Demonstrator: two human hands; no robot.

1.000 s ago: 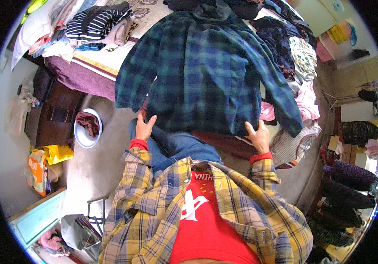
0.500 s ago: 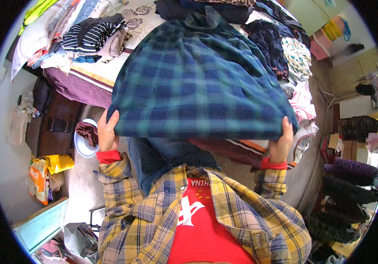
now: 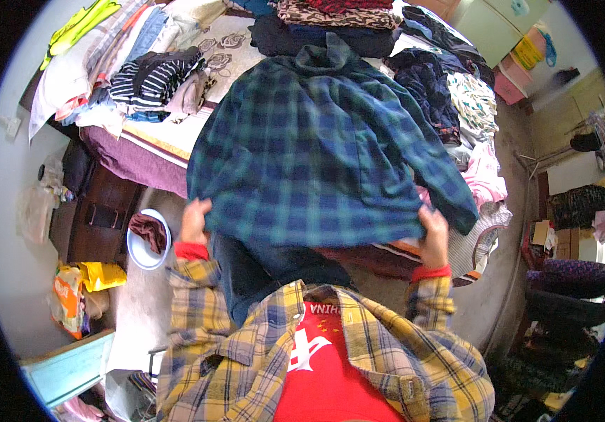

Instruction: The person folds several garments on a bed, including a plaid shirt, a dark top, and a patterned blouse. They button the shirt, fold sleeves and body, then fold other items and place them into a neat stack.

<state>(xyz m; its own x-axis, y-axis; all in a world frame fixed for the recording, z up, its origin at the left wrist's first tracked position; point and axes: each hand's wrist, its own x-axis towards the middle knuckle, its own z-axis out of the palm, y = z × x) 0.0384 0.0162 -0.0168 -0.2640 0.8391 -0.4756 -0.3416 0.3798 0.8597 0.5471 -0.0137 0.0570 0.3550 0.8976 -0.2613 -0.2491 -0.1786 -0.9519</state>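
Bed piled with clothes on both sides; blue-green plaid shirt spread across its middle, collar away from the person, lower hem folded under at the near bed edge. Striped folded garment far left on bed. White basin on floor, left of the left hand, clamped on shirt's left fold corner. Right hand clamped on right fold corner.
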